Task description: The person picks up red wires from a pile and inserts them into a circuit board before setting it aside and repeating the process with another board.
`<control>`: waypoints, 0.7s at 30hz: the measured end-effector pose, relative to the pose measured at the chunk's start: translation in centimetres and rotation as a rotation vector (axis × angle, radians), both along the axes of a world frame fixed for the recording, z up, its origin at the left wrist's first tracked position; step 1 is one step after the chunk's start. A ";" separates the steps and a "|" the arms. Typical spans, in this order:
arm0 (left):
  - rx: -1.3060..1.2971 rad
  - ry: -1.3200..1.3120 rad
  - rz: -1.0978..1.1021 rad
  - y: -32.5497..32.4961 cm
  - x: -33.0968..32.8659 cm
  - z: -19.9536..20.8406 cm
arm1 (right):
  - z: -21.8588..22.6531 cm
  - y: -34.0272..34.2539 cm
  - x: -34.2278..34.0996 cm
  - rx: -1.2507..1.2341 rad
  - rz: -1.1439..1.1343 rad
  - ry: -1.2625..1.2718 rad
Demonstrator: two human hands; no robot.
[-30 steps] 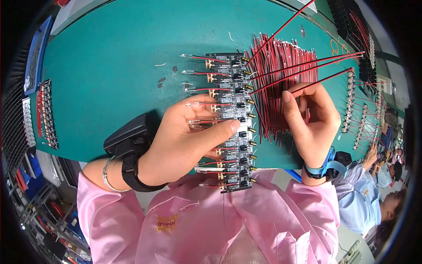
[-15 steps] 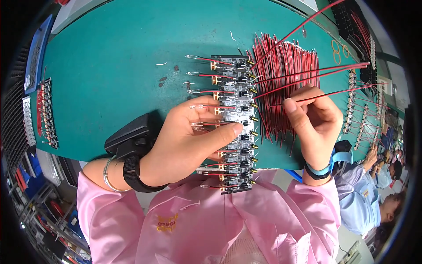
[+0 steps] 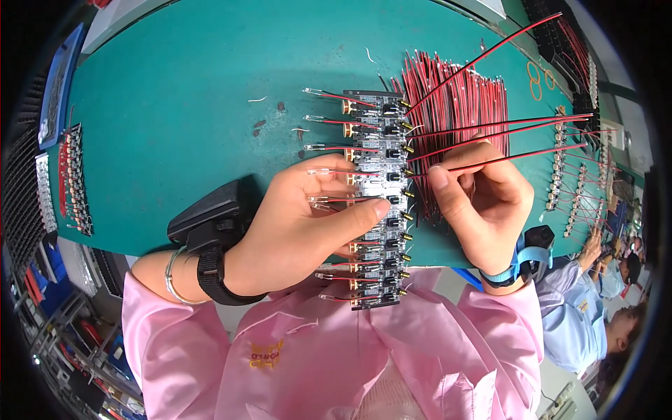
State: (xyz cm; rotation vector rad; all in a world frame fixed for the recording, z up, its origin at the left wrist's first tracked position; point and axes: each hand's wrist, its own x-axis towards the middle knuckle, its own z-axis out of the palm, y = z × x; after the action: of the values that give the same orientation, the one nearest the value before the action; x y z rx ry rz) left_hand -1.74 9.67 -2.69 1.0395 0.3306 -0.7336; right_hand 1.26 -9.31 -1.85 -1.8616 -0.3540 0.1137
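My left hand point(image 3: 308, 224) grips a long black circuit board panel point(image 3: 381, 185), thumb on top and fingers hidden beneath. Small clear-tipped parts on red leads stick out along the panel's left side, and yellow-sleeved parts line its right edge. Between thumb and forefinger, my right hand point(image 3: 486, 203) pinches a red-and-black wire point(image 3: 518, 157), its near end at the panel's right edge. Farther up the same edge, several long red-and-black wires point(image 3: 504, 126) reach out to the right. Under and beyond them lies a thick pile of red-and-black wires point(image 3: 455, 98).
The green work mat point(image 3: 196, 91) holds small white scraps. Orange rubber bands point(image 3: 535, 80) lie at the far right, near wired board strips point(image 3: 558, 164). More finished-looking strips point(image 3: 73, 182) and a blue tray point(image 3: 61, 87) are at left. A co-worker in light blue point(image 3: 577, 315) sits at right.
My right hand has moved left, bringing the wire's end to the panel's edge. The panel's far end has shifted slightly to the right.
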 end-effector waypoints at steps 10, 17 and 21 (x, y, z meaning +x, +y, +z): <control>-0.064 -0.013 0.035 0.0 0.0 -0.1 | -0.1 0.1 0.2 -0.077 0.020 -0.081; -0.056 -0.030 0.030 0.1 0.0 -0.1 | 0.0 0.0 0.3 -0.116 0.066 -0.085; -0.045 -0.035 0.035 0.0 -0.1 -0.2 | -0.2 0.2 0.1 -0.113 0.034 -0.097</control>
State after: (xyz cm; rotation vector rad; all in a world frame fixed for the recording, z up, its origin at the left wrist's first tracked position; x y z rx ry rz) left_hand -1.84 9.68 -2.91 1.0007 0.3004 -0.6883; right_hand 1.41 -9.09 -2.04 -1.9779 -0.4543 0.0685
